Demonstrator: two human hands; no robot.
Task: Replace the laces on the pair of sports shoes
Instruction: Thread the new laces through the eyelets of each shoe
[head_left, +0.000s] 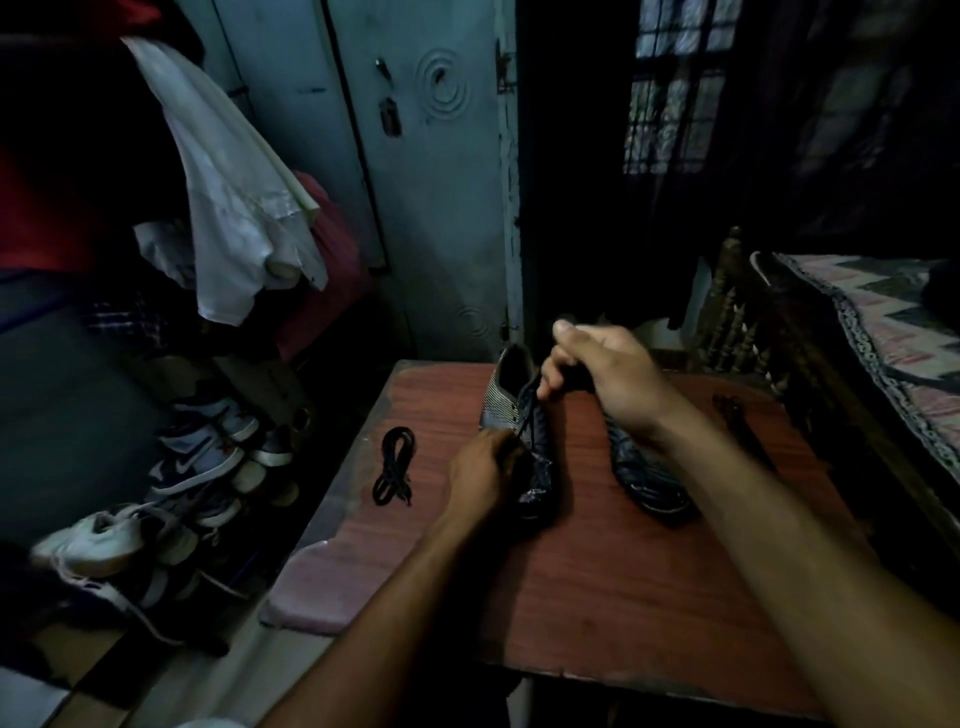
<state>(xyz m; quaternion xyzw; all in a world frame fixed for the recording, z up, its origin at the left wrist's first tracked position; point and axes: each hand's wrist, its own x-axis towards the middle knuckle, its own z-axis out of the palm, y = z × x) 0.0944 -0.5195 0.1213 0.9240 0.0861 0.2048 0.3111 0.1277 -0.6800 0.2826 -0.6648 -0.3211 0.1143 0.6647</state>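
- Dim light is filling a cramped room where a reddish wood-grain counter is carrying the work, its near-left corner chipped.
- Two dark sports shoes are lying on the counter with toes pointing toward the person: the left shoe, with a striped grey heel section, and the right shoe, partly hidden under the right forearm.
- The left hand is resting at the left shoe's forefoot, its fingers curling around the black lace near the lower eyelets.
- The right hand is hovering above the shoes, its fingers pinching the same lace higher up, so the lace is running taut between the two hands.
- A coiled black lace is lying on the counter to the left of the left shoe, clear of it and of both hands.
- Another dark bundle is lying near the counter's right edge, too dim to identify for certain.
- Several sneakers are piling up on the floor to the left of the counter, most of them white or pale.
- A white garment is hanging at upper left in front of a pale blue door.
- A bed with a patterned cover is standing to the right of the counter.
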